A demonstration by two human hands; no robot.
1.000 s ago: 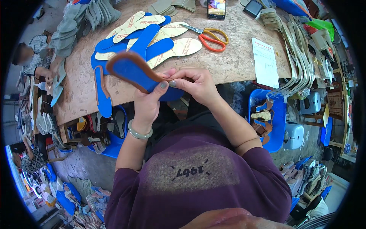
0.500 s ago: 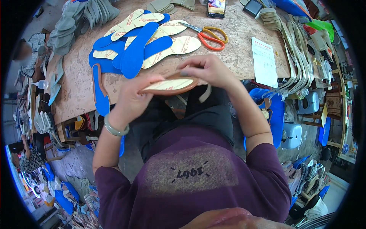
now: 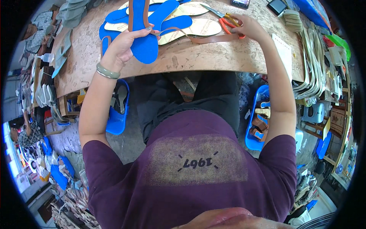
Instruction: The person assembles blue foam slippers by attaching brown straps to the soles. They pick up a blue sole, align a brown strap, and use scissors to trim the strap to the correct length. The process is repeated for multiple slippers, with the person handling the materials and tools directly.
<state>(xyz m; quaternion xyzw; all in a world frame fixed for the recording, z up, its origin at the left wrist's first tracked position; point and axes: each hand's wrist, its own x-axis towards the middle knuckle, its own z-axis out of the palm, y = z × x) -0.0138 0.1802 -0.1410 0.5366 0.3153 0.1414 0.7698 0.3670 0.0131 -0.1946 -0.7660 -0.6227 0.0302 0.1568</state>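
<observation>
Insole (image 3: 145, 51) stands in the grasp of the left hand (image 3: 125, 42), thumb and fingers closed on its side, lifted over the near part of the bench (image 3: 194, 61). A brown strip (image 3: 213, 39) edges both sides of its upper part; the rounded lower end shows bare blue, and the top runs out of view. The strip's loose tail stretches across to the right hand (image 3: 250, 28), which curls over the handles of the scissors (image 3: 220, 15). Those fingers touch the handles, but whether they have a firm hold, or hold the tail too, I cannot tell.

To do this reach well, I would keep the left grip steady and light, leave slack in the tail so it does not drag on the edging, and get the fingers properly into the loops, with the tail clear of the blades.

By count: one insole in hand, one scissors, one loose tail, one phone (image 3: 240, 3), one dark box (image 3: 277, 6), one paper (image 3: 285, 53), one bangle (image 3: 108, 71) on the left wrist. Basins make two: a left basin (image 3: 117, 124) and a right basin (image 3: 250, 134), both blue. Loose insoles (image 3: 175, 23) overlap too much for a total; at least three show cream and three blue.
</observation>
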